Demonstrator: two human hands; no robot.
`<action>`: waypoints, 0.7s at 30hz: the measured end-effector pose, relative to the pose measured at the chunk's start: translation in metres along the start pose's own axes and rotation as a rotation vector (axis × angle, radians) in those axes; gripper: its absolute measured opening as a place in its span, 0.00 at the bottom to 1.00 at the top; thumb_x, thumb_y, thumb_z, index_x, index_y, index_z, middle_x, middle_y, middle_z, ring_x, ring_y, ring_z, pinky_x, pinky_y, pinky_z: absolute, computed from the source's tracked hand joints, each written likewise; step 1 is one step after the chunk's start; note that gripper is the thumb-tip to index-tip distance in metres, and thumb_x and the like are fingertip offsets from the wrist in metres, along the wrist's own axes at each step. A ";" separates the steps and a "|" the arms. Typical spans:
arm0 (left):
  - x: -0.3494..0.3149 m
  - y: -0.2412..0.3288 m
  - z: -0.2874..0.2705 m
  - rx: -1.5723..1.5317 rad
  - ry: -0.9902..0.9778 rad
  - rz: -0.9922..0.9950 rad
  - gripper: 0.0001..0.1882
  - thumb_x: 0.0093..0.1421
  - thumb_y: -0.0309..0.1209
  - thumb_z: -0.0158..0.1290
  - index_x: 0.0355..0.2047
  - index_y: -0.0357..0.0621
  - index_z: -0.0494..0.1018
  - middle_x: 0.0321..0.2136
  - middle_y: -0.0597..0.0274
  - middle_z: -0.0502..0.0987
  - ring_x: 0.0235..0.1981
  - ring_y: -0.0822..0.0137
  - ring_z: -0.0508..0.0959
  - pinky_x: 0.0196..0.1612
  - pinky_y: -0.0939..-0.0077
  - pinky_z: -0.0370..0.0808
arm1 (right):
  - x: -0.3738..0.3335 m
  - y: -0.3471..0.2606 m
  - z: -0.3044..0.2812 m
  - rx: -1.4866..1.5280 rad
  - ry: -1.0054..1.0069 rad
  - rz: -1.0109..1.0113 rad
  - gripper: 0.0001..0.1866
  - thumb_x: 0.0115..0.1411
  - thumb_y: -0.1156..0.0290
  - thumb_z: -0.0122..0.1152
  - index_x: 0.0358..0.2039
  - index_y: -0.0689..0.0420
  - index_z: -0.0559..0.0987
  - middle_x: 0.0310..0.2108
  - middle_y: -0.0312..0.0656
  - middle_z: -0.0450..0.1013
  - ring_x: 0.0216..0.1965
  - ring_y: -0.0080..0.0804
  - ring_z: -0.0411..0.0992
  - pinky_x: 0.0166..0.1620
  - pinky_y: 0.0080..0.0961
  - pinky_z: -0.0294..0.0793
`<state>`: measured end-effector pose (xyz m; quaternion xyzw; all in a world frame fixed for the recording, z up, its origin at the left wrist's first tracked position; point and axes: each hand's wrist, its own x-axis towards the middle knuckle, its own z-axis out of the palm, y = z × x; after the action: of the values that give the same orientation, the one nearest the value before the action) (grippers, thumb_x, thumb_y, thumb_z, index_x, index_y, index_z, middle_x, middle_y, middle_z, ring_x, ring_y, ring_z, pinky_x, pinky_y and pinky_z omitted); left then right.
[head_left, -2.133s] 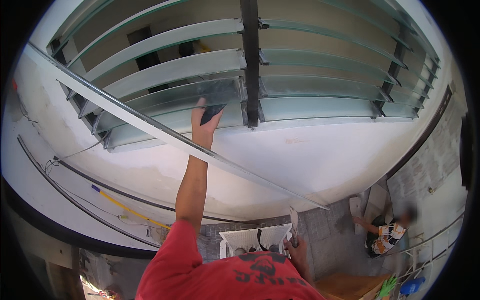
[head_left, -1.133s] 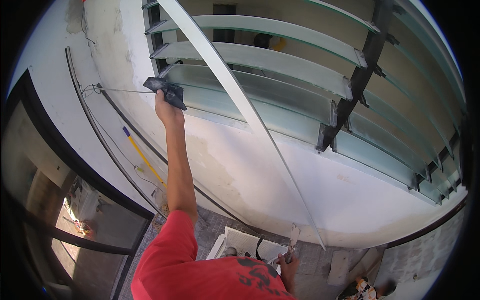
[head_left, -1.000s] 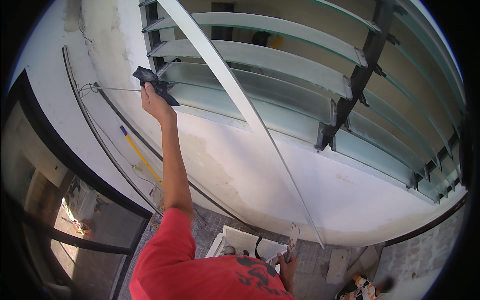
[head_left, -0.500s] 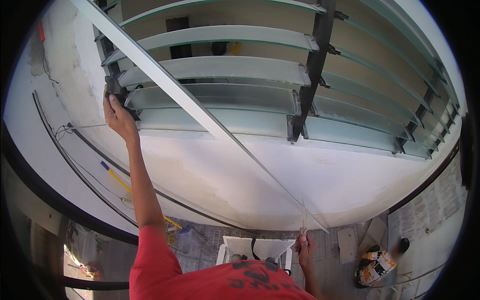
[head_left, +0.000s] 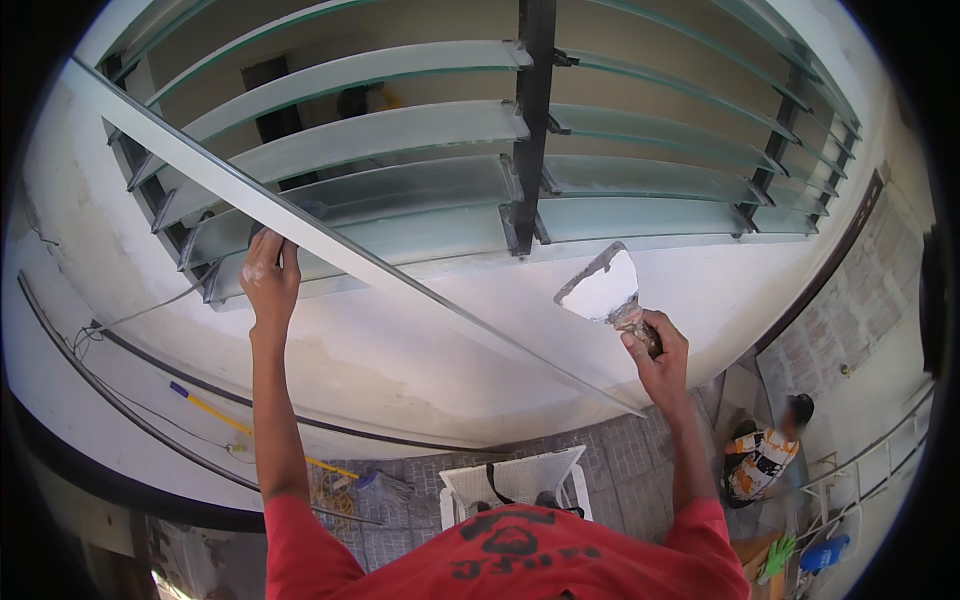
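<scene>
My left hand (head_left: 270,278) is at the lower left of the louvre window, by the lower glass slats (head_left: 410,238). Its fingers are closed over a dark cloth (head_left: 256,233), mostly hidden behind them. Out to the right, my right hand (head_left: 662,362) grips the worn handle of a putty knife (head_left: 606,289). The wide blade points up and to the left, in front of the white wall below the window. Its face looks white, with a dark, crusted edge.
A long pale bar (head_left: 300,225) slants across the window in front of me. Below stands a white chair (head_left: 515,475). A broom (head_left: 385,488) lies at lower left, near dark pipes. Another person (head_left: 765,455) crouches at lower right, near green gloves (head_left: 776,556).
My right hand has come up from low beside my body, bringing the putty knife in front of the wall. My left hand has moved off the window's left frame to the lower slats. The view has shifted right.
</scene>
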<state>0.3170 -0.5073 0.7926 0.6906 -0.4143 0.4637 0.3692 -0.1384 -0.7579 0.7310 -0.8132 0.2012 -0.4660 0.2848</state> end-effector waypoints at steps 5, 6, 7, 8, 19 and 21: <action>0.006 0.022 -0.001 -0.079 -0.067 0.204 0.12 0.59 0.21 0.56 0.44 0.38 0.78 0.38 0.50 0.81 0.37 0.51 0.80 0.42 0.67 0.76 | 0.017 -0.010 -0.003 -0.129 -0.026 0.054 0.16 0.60 0.68 0.68 0.43 0.64 0.77 0.36 0.48 0.78 0.33 0.38 0.77 0.39 0.29 0.76; 0.006 0.016 -0.003 -0.112 -0.101 0.170 0.12 0.60 0.21 0.56 0.45 0.38 0.78 0.38 0.49 0.81 0.37 0.51 0.80 0.42 0.66 0.76 | 0.023 -0.013 -0.003 -0.150 -0.022 0.047 0.16 0.60 0.67 0.68 0.43 0.64 0.78 0.36 0.48 0.78 0.32 0.38 0.77 0.39 0.29 0.76; 0.005 0.004 -0.005 -0.145 -0.135 0.135 0.12 0.60 0.22 0.55 0.45 0.38 0.77 0.38 0.48 0.81 0.37 0.51 0.80 0.41 0.65 0.76 | 0.030 -0.015 -0.003 -0.159 -0.012 0.018 0.15 0.60 0.67 0.68 0.43 0.64 0.78 0.35 0.48 0.78 0.32 0.38 0.77 0.39 0.29 0.76; 0.005 -0.004 -0.007 -0.180 -0.165 0.099 0.12 0.61 0.23 0.55 0.46 0.37 0.77 0.38 0.47 0.81 0.37 0.51 0.80 0.41 0.65 0.76 | 0.039 -0.019 -0.004 -0.171 -0.002 -0.014 0.15 0.60 0.67 0.68 0.43 0.64 0.78 0.35 0.48 0.79 0.32 0.38 0.77 0.39 0.29 0.76; 0.043 -0.023 -0.009 0.221 0.303 0.113 0.13 0.63 0.25 0.52 0.48 0.37 0.74 0.39 0.48 0.80 0.38 0.51 0.81 0.42 0.63 0.75 | 0.141 -0.056 0.012 -0.444 0.073 -0.346 0.16 0.64 0.59 0.63 0.44 0.59 0.81 0.31 0.42 0.75 0.28 0.39 0.74 0.31 0.31 0.72; 0.050 0.006 -0.012 0.060 0.539 -0.077 0.14 0.61 0.23 0.55 0.47 0.37 0.74 0.39 0.49 0.79 0.39 0.52 0.81 0.44 0.64 0.76 | 0.151 -0.053 0.015 -0.427 0.045 -0.344 0.17 0.64 0.58 0.62 0.43 0.59 0.81 0.32 0.42 0.76 0.30 0.40 0.75 0.32 0.33 0.72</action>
<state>0.3188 -0.5105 0.8442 0.5681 -0.2608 0.6285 0.4629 -0.0489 -0.8031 0.8569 -0.8664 0.1600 -0.4726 0.0190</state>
